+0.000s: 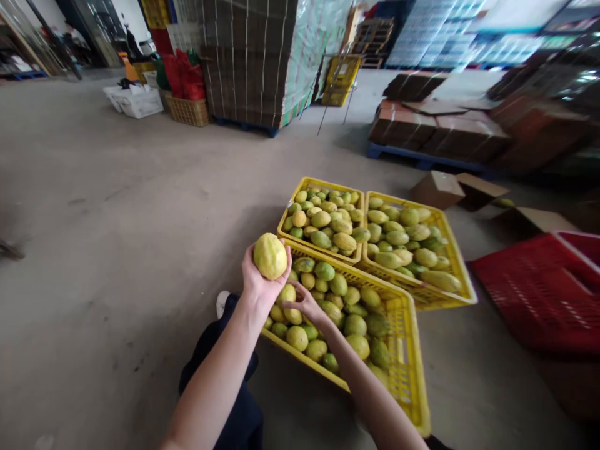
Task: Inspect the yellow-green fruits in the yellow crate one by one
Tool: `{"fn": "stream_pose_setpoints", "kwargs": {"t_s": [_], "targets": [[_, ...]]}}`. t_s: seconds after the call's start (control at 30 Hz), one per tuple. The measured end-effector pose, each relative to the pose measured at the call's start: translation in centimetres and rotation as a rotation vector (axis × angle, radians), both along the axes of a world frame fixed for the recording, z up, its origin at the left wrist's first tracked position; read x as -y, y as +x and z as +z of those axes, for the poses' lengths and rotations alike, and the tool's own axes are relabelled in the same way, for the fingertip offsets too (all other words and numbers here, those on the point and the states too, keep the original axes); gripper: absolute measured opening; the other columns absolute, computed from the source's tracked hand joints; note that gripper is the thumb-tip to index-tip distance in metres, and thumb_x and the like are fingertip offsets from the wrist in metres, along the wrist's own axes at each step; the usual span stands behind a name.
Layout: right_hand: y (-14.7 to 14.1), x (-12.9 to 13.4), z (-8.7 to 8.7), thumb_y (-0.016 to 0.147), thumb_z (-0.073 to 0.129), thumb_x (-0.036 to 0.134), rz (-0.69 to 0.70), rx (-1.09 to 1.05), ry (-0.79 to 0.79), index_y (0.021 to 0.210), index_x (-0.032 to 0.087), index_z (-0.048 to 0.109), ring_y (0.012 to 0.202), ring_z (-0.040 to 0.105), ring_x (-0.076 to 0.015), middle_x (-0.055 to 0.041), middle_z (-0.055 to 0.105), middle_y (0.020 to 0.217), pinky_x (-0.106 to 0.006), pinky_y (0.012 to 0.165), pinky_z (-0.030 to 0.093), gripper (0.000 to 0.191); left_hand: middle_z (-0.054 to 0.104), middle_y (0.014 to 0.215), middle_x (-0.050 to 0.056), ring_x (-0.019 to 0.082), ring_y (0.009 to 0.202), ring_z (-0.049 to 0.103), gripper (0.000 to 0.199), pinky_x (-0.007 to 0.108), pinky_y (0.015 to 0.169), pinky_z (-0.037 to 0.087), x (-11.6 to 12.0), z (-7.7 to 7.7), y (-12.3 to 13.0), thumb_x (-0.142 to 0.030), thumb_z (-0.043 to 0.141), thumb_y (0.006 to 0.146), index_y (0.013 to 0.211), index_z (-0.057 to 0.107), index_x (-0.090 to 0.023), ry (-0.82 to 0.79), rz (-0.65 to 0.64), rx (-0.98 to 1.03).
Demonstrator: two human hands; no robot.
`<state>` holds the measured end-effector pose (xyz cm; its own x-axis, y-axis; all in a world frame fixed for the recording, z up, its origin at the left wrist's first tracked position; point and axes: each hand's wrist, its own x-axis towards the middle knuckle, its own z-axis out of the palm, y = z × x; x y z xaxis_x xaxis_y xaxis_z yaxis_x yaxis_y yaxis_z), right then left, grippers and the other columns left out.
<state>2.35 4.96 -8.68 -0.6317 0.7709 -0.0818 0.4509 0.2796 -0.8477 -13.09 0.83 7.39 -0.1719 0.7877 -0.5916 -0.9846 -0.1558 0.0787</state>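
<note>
A yellow-green, faintly ribbed papaya [270, 257] rests in my left hand [259, 279], with the fingers cupped around its underside and edge. The hand is raised above the left corner of the front yellow crate [415, 375]. My right hand [307, 304] reaches into that crate, thumb and fingers curled around a yellow papaya [286, 293] among the others. Several green and yellow papayas [355, 325] fill the crate in a loose layer. The lower side of the gripped fruit is hidden by its neighbours.
Behind the front crate stand two more yellow crates of papayas, the back left crate [328, 185] and the right crate [462, 275]. A red crate [539, 294] is at the right, near open cardboard boxes [438, 189]. Farther back are a wrapped pallet stack [248, 62] and flattened cartons [435, 131].
</note>
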Motion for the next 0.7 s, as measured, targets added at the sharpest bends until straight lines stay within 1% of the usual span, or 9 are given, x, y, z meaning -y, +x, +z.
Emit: {"fn": "stream_pose_setpoints", "kwargs": {"t_s": [0.07,0.1,0.13,0.23,0.3,0.37,0.43,0.57,0.7], "targets": [[1.9,-1.0,3.8,0.075,0.072,0.029,-0.07,-0.454,-0.362,0.13,0.027,0.056,0.091,0.071,-0.0222,-0.0045,0.073,0.109,-0.035,0.083,0.058,0.057,0.074,0.091,0.009,0.021,0.081,0.073,0.036,0.03,0.066,0.061,0.3,0.4,0.5,-0.033,0.049,0.09,0.113,0.067,-0.013,0.046,-0.029,0.018],[2.8,-1.3,5.9,0.066,0.079,0.026,-0.083,-0.648,-0.523,0.129,0.029,0.058,0.092,0.071,-0.0231,-0.0033,0.073,0.11,-0.037,0.083,0.058,0.066,0.074,0.091,0.01,0.022,0.08,0.073,0.036,0.03,0.065,0.061,0.4,0.6,0.9,-0.033,0.049,0.09,0.113,0.067,-0.013,0.066,-0.046,0.025],[3.7,-1.4,7.9,0.06,0.083,0.023,-0.1,-0.776,-0.618,0.128,0.031,0.059,0.093,0.07,-0.0232,-0.0024,0.072,0.113,-0.037,0.083,0.059,0.073,0.074,0.091,0.01,0.022,0.079,0.073,0.036,0.03,0.064,0.06,0.5,0.7,1.2,-0.033,0.049,0.09,0.114,0.067,-0.013,0.084,-0.063,0.031],[5.6,-0.6,12.9,0.055,0.085,0.026,-0.178,-1.004,-0.735,0.122,0.03,0.065,0.086,0.071,-0.0234,-0.0032,0.073,0.111,-0.036,0.072,0.06,0.07,0.074,0.088,0.009,0.022,0.075,0.072,0.037,0.029,0.06,0.059,0.4,0.7,2.7,-0.033,0.049,0.09,0.116,0.068,-0.013,0.102,-0.131,0.038],[6.2,0.6,14.4,0.06,0.082,0.04,-0.264,-1.081,-0.753,0.111,0.026,0.07,0.075,0.07,-0.0228,-0.0049,0.075,0.103,-0.034,0.058,0.058,0.054,0.074,0.087,0.009,0.021,0.075,0.072,0.038,0.029,0.06,0.059,0.3,0.5,3.8,-0.032,0.048,0.09,0.118,0.067,-0.014,0.094,-0.177,0.041],[6.5,1.8,14.4,0.065,0.079,0.049,-0.372,-1.108,-0.761,0.096,0.022,0.072,0.064,0.068,-0.0211,-0.0053,0.075,0.09,-0.03,0.046,0.052,0.042,0.074,0.087,0.009,0.021,0.076,0.072,0.037,0.03,0.063,0.059,0.1,0.1,5.1,-0.031,0.048,0.09,0.117,0.067,-0.014,0.083,-0.213,0.057],[6.6,2.7,13.4,0.066,0.078,0.052,-0.5,-1.106,-0.765,0.083,0.02,0.071,0.06,0.066,-0.021,-0.0043,0.073,0.076,-0.03,0.045,0.052,0.037,0.075,0.087,0.009,0.021,0.078,0.073,0.035,0.03,0.067,0.06,0.1,-0.4,6.3,-0.031,0.049,0.09,0.114,0.068,-0.013,0.074,-0.217,0.073],[7.1,3.3,11.5,0.069,0.075,0.051,-0.732,-1.076,-0.671,0.078,0.021,0.07,0.072,0.07,-0.0251,-0.0018,0.071,0.068,-0.036,0.064,0.058,0.031,0.075,0.086,0.01,0.024,0.085,0.073,0.031,0.035,0.077,0.061,0.2,-1.4,8.5,-0.029,0.05,0.088,0.105,0.07,-0.013,0.04,-0.254,0.023],[7.8,3.2,10.9,0.076,0.068,0.052,-0.771,-0.99,-0.34,0.077,0.023,0.07,0.088,0.068,-0.0248,-0.0019,0.072,0.081,-0.036,0.08,0.055,0.029,0.075,0.087,0.01,0.026,0.092,0.073,0.027,0.039,0.09,0.058,0.3,-2.0,10.0,-0.027,0.051,0.085,0.093,0.072,-0.013,0.024,-0.335,-0.056]]}}
